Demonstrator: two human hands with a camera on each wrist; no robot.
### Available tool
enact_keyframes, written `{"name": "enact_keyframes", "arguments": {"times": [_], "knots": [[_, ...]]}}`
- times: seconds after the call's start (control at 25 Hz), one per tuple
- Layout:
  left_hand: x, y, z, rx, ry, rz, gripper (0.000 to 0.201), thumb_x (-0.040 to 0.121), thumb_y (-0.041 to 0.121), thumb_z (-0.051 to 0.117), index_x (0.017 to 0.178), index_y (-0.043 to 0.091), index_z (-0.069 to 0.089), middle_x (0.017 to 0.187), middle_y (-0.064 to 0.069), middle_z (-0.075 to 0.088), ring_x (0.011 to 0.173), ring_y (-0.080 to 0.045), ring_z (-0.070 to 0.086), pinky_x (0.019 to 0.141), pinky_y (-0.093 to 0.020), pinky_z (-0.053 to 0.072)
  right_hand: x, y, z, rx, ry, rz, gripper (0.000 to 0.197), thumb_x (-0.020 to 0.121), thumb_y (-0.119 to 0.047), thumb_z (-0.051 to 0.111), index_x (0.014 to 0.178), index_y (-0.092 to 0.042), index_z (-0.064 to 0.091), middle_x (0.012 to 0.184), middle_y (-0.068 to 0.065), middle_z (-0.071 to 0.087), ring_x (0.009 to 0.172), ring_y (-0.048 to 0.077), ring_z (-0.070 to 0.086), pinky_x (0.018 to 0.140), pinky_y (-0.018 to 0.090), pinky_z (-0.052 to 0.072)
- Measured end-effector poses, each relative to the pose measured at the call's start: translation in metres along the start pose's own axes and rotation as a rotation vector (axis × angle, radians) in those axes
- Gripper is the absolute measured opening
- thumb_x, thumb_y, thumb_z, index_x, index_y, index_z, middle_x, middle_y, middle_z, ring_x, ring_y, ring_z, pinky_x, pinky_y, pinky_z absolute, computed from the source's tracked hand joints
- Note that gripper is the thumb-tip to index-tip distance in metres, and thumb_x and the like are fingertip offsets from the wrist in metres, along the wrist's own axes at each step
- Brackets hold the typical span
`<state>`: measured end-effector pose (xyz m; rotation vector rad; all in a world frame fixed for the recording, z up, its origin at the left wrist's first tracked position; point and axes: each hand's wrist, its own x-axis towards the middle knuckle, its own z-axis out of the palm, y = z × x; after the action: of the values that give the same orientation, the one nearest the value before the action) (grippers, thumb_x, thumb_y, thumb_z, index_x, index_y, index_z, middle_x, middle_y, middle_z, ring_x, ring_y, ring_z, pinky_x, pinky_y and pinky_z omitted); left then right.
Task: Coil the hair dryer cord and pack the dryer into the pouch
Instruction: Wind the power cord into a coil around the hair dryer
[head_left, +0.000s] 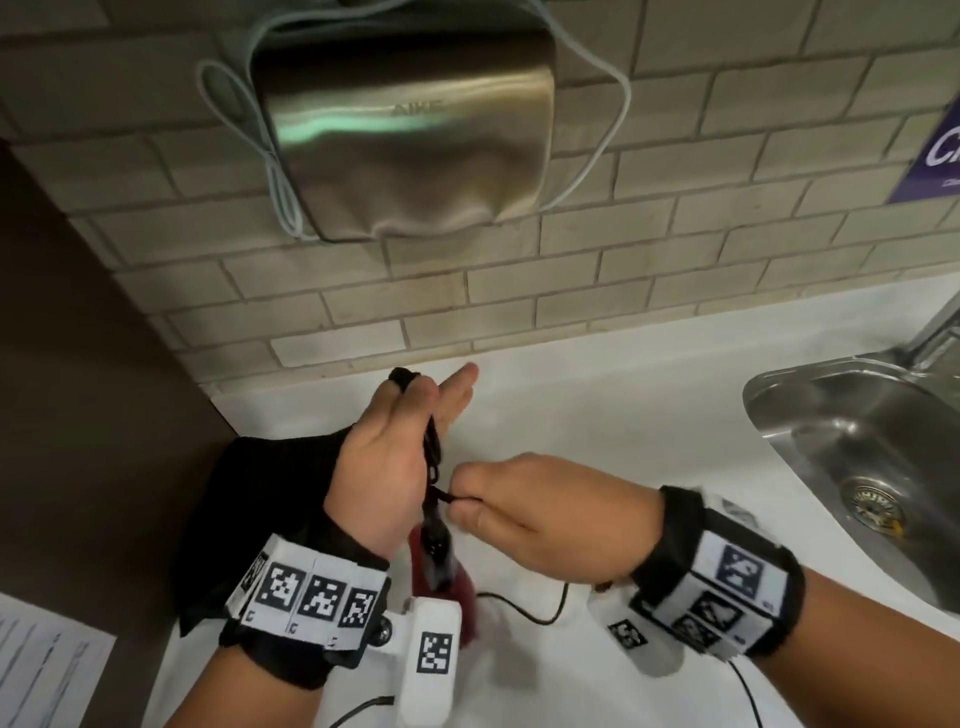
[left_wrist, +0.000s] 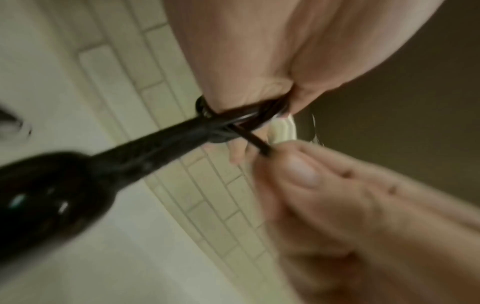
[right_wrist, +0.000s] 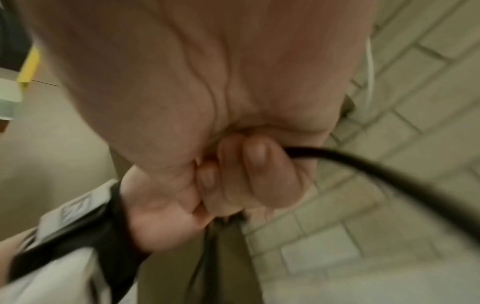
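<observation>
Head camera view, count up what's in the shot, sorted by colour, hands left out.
Black: 2, the cord and the pouch
Red and black: 1, the hair dryer
Silver metal: 3, the wall hand dryer, the sink, the tap
White: 1, the paper sheet
Purple: 1, the wall sign
Total: 8

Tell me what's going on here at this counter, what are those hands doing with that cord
A person is winding a hair dryer's black cord into a coil. The left hand holds the loops already gathered, with the cord wrapped around its fingers. The right hand pinches the next stretch of cord to bring it around. The red and black dryer hangs below the left hand over the white counter. Some cord trails loose on the counter, so coiling isn't finished. A black pouch lies to the left.
</observation>
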<state>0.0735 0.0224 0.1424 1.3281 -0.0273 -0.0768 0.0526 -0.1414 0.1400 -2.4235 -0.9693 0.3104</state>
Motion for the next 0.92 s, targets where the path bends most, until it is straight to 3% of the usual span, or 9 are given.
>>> {"name": "enact_keyframes", "arguments": {"times": [0.16, 0.28, 0.36, 0.44, 0.52, 0.68, 0.8, 0.84, 0.92], "knots": [[-0.012, -0.012, -0.002, 0.453, -0.124, 0.049, 0.034, 0.111, 0.025, 0.039, 0.093, 0.002, 0.056, 0.077, -0.004, 0.074, 0.066, -0.018, 0.067, 0.072, -0.04, 0.054, -0.003, -0.001, -0.058, -0.068, 0.048, -0.082, 0.021, 0.104, -0.032, 0.056, 0.093, -0.018, 0.068, 0.086, -0.009, 0.068, 0.078, 0.009, 0.061, 0.077, 0.025, 0.05], [-0.022, -0.007, 0.008, 0.381, -0.195, -0.067, 0.047, 0.11, 0.038, 0.034, 0.088, 0.004, 0.058, 0.06, -0.006, 0.059, 0.05, -0.02, 0.044, 0.051, -0.032, 0.037, 0.007, 0.012, -0.081, -0.022, 0.061, -0.003, 0.024, 0.093, -0.043, 0.072, 0.088, -0.02, 0.073, 0.076, -0.009, 0.071, 0.071, 0.008, 0.063, 0.066, 0.024, 0.051], [-0.022, -0.005, 0.012, 0.257, -0.155, -0.178, 0.051, 0.108, 0.047, 0.035, 0.086, 0.007, 0.059, 0.053, 0.0, 0.046, 0.042, -0.013, 0.035, 0.045, -0.025, 0.028, 0.017, 0.03, -0.081, 0.157, 0.123, 0.092, 0.029, 0.09, -0.042, 0.076, 0.084, -0.014, 0.07, 0.061, -0.01, 0.059, 0.051, 0.007, 0.049, 0.049, 0.022, 0.042], [-0.018, -0.002, 0.013, 0.089, -0.13, -0.255, 0.05, 0.106, 0.049, 0.039, 0.086, 0.008, 0.059, 0.053, 0.002, 0.039, 0.038, -0.009, 0.029, 0.044, -0.024, 0.026, 0.026, 0.045, -0.065, 0.401, 0.187, 0.141, 0.033, 0.096, -0.036, 0.07, 0.084, -0.006, 0.064, 0.06, -0.008, 0.046, 0.046, 0.004, 0.036, 0.044, 0.022, 0.033], [-0.013, -0.001, 0.01, -0.124, -0.163, -0.318, 0.045, 0.106, 0.046, 0.04, 0.086, 0.01, 0.057, 0.056, 0.002, 0.035, 0.037, -0.009, 0.026, 0.044, -0.026, 0.029, 0.032, 0.05, -0.041, 0.499, 0.217, 0.159, 0.033, 0.106, -0.032, 0.055, 0.087, -0.005, 0.06, 0.064, -0.004, 0.044, 0.047, 0.001, 0.037, 0.045, 0.018, 0.034], [-0.008, -0.006, 0.005, -0.523, -0.247, -0.394, 0.033, 0.107, 0.036, 0.038, 0.088, 0.013, 0.052, 0.061, 0.004, 0.039, 0.04, -0.008, 0.037, 0.052, -0.027, 0.041, 0.029, 0.043, 0.005, 0.404, 0.174, 0.19, 0.031, 0.113, -0.014, 0.033, 0.097, -0.018, 0.059, 0.054, -0.018, 0.059, 0.045, -0.007, 0.053, 0.049, 0.01, 0.041], [-0.005, -0.009, 0.003, -0.63, -0.186, -0.263, 0.033, 0.108, 0.032, 0.037, 0.086, 0.013, 0.053, 0.079, -0.005, 0.07, 0.063, -0.016, 0.069, 0.086, -0.038, 0.062, 0.02, 0.034, 0.028, 0.215, 0.082, 0.152, 0.032, 0.108, -0.009, 0.04, 0.082, -0.02, 0.055, 0.069, -0.008, 0.057, 0.056, -0.006, 0.056, 0.065, 0.023, 0.045], [-0.003, -0.007, 0.003, -0.592, -0.147, -0.208, 0.036, 0.109, 0.031, 0.036, 0.084, 0.012, 0.053, 0.091, -0.012, 0.078, 0.08, -0.021, 0.078, 0.099, -0.043, 0.058, 0.017, 0.033, 0.032, 0.208, 0.043, 0.14, 0.027, 0.109, -0.015, 0.039, 0.087, -0.016, 0.056, 0.076, -0.003, 0.06, 0.066, -0.001, 0.059, 0.072, 0.029, 0.048], [0.003, -0.005, 0.004, -0.38, -0.038, -0.087, 0.037, 0.111, 0.028, 0.033, 0.085, 0.01, 0.051, 0.106, -0.021, 0.08, 0.102, -0.032, 0.079, 0.104, -0.045, 0.052, 0.007, 0.026, 0.026, 0.117, 0.004, 0.101, 0.028, 0.11, -0.027, 0.035, 0.102, -0.01, 0.056, 0.09, 0.008, 0.067, 0.082, 0.021, 0.065, 0.082, 0.043, 0.053]]}}
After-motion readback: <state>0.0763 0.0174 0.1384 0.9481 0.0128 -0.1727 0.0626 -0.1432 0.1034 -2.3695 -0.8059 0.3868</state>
